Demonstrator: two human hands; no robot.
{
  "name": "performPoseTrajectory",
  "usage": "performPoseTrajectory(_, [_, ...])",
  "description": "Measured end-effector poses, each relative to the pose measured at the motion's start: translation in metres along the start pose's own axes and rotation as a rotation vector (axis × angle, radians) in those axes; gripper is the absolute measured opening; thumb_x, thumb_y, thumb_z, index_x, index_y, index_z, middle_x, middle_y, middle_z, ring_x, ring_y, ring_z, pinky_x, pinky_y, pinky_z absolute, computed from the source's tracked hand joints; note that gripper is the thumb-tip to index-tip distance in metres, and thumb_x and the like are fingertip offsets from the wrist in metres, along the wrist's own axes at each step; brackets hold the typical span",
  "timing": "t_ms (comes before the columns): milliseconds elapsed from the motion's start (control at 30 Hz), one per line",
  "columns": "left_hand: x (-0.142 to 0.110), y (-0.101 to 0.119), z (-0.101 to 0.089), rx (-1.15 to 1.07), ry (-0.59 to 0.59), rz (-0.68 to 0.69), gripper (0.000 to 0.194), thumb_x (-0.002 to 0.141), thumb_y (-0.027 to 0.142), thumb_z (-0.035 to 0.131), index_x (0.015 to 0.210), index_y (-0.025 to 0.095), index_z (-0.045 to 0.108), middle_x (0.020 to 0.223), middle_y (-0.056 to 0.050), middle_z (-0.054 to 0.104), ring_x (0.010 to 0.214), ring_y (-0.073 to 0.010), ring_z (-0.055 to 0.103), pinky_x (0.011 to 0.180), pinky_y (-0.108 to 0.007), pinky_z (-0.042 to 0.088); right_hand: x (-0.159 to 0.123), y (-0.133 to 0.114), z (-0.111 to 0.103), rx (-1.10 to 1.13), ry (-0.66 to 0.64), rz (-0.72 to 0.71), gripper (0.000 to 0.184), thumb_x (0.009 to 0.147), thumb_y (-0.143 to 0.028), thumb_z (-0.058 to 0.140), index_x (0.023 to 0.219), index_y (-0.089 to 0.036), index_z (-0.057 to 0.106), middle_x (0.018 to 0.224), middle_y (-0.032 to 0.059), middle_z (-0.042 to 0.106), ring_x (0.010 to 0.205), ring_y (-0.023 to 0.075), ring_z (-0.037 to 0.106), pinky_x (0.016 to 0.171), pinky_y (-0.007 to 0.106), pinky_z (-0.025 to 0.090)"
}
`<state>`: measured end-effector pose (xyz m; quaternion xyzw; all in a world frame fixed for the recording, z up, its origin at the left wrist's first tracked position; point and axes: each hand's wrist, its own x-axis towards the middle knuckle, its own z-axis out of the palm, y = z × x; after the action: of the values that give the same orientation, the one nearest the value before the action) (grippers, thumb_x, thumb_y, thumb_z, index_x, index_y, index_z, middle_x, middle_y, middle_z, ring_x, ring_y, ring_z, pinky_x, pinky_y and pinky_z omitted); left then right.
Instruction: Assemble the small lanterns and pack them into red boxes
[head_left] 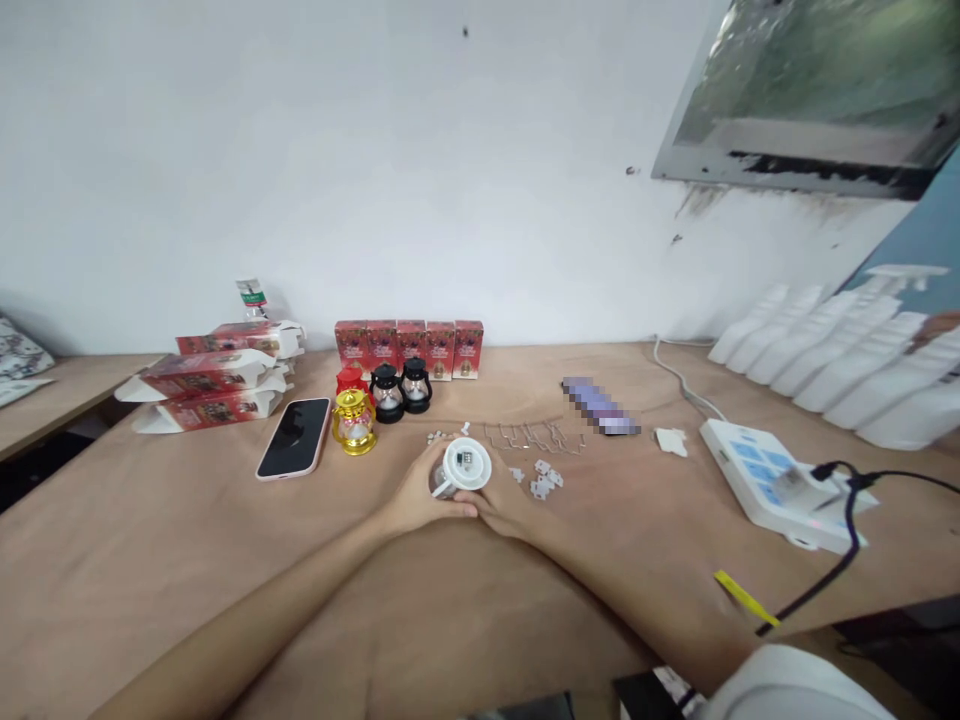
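Both of my hands meet at the middle of the wooden table [150, 560] around a small white lantern [465, 466] turned so its round base faces the camera. My left hand [420, 495] wraps the lantern from the left, fingers closed on it. My right hand [506, 505] holds it from the right and below, fingers curled against it. Small white plastic parts [544, 478] lie just right of the hands, and bent wire handles [529, 436] lie a little beyond them.
A gold lantern [354, 420], a red one and two black lanterns [401, 388] stand behind a phone [295, 437]. Red boxes [409, 348] line the wall; flattened boxes [206, 385] are stacked left. A white power strip [780, 480] with a black cable and white bottles [825, 350] are right.
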<state>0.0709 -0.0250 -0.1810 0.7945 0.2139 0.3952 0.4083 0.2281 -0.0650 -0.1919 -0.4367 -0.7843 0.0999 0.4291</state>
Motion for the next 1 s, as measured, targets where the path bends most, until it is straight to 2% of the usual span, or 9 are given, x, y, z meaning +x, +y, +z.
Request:
performPoseTrajectory(100, [0.002, -0.002, 0.000, -0.001, 0.030, -0.017, 0.075, 0.047, 0.042, 0.086, 0.110, 0.017, 0.054, 0.112, -0.011, 0.059, 0.106, -0.0283, 0.055, 0.095, -0.042, 0.042, 0.003, 0.004, -0.003, -0.084, -0.052, -0.056, 0.059, 0.085, -0.064, 0.034, 0.124, -0.024, 0.052, 0.117, 0.0117, 0.060, 0.113, 0.0289, 0.050, 0.095, 0.046, 0.040])
performPoseTrajectory(200, [0.003, -0.002, -0.001, -0.029, 0.083, -0.046, 0.064, 0.054, 0.042, 0.082, 0.107, 0.016, 0.057, 0.107, -0.010, 0.062, 0.101, -0.0264, 0.057, 0.092, -0.040, 0.044, 0.007, 0.011, -0.019, -0.139, -0.172, -0.108, 0.060, 0.086, -0.065, 0.030, 0.124, -0.024, 0.052, 0.122, 0.0119, 0.059, 0.112, 0.0286, 0.052, 0.094, 0.045, 0.041])
performPoseTrajectory(333, [0.005, -0.005, -0.003, -0.080, 0.285, -0.103, 0.045, 0.065, 0.038, 0.073, 0.102, 0.016, 0.061, 0.101, -0.008, 0.065, 0.097, -0.0248, 0.059, 0.088, -0.039, 0.046, 0.013, 0.020, -0.051, -0.276, -0.297, -0.021, 0.048, 0.084, -0.055, 0.049, 0.119, -0.024, 0.056, 0.122, 0.0113, 0.060, 0.110, 0.0304, 0.055, 0.089, 0.043, 0.044])
performPoseTrajectory(467, [0.008, -0.010, -0.003, -0.092, 0.428, -0.175, 0.049, 0.061, 0.035, 0.075, 0.102, 0.014, 0.060, 0.103, -0.009, 0.067, 0.098, -0.0254, 0.060, 0.089, -0.040, 0.046, 0.013, 0.025, -0.072, -0.424, -0.364, 0.118, 0.035, 0.064, -0.027, 0.073, 0.099, -0.027, 0.066, 0.097, 0.0065, 0.070, 0.084, 0.0279, 0.065, 0.068, 0.034, 0.047])
performPoseTrajectory(600, [0.008, -0.013, -0.003, -0.112, 0.446, -0.177, 0.050, 0.060, 0.031, 0.075, 0.104, 0.013, 0.059, 0.107, -0.011, 0.066, 0.102, -0.0248, 0.060, 0.092, -0.039, 0.045, 0.011, 0.027, -0.079, -0.470, -0.455, 0.192, 0.034, 0.055, -0.004, 0.065, 0.081, -0.026, 0.069, 0.068, 0.0023, 0.068, 0.063, 0.0231, 0.063, 0.049, 0.026, 0.037])
performPoseTrajectory(700, [0.007, -0.012, -0.005, -0.056, 0.430, -0.127, 0.046, 0.062, 0.026, 0.074, 0.103, 0.014, 0.059, 0.107, -0.010, 0.065, 0.100, -0.0229, 0.060, 0.089, -0.036, 0.046, 0.012, 0.026, -0.079, -0.458, -0.531, 0.232, 0.029, 0.053, 0.003, 0.058, 0.062, -0.023, 0.066, 0.056, 0.0017, 0.065, 0.056, 0.0217, 0.062, 0.045, 0.025, 0.033])
performPoseTrajectory(867, [0.006, -0.010, -0.009, 0.110, 0.404, -0.056, 0.032, 0.064, 0.021, 0.072, 0.093, 0.016, 0.062, 0.098, -0.006, 0.061, 0.092, -0.0211, 0.059, 0.080, -0.031, 0.047, 0.015, 0.012, -0.072, -0.232, -0.490, 0.210, 0.013, 0.068, -0.009, 0.062, 0.066, -0.021, 0.065, 0.060, -0.0002, 0.066, 0.055, 0.0166, 0.061, 0.050, 0.024, 0.041])
performPoseTrajectory(933, [0.006, -0.008, -0.010, 0.178, 0.391, -0.017, 0.033, 0.064, 0.021, 0.073, 0.095, 0.017, 0.062, 0.096, -0.005, 0.060, 0.092, -0.0210, 0.058, 0.082, -0.031, 0.045, 0.014, 0.002, -0.066, -0.174, -0.315, 0.074, 0.006, 0.075, -0.017, 0.062, 0.074, -0.020, 0.066, 0.067, 0.0003, 0.067, 0.059, 0.0150, 0.062, 0.054, 0.025, 0.046])
performPoseTrajectory(1000, [0.006, -0.007, -0.010, 0.231, 0.374, 0.012, 0.033, 0.065, 0.022, 0.073, 0.096, 0.018, 0.062, 0.095, -0.005, 0.059, 0.092, -0.0207, 0.057, 0.083, -0.031, 0.044, 0.012, -0.008, -0.058, -0.177, 0.008, -0.085, 0.006, 0.081, -0.021, 0.060, 0.079, -0.019, 0.065, 0.074, 0.0024, 0.068, 0.066, 0.0147, 0.064, 0.061, 0.026, 0.049])
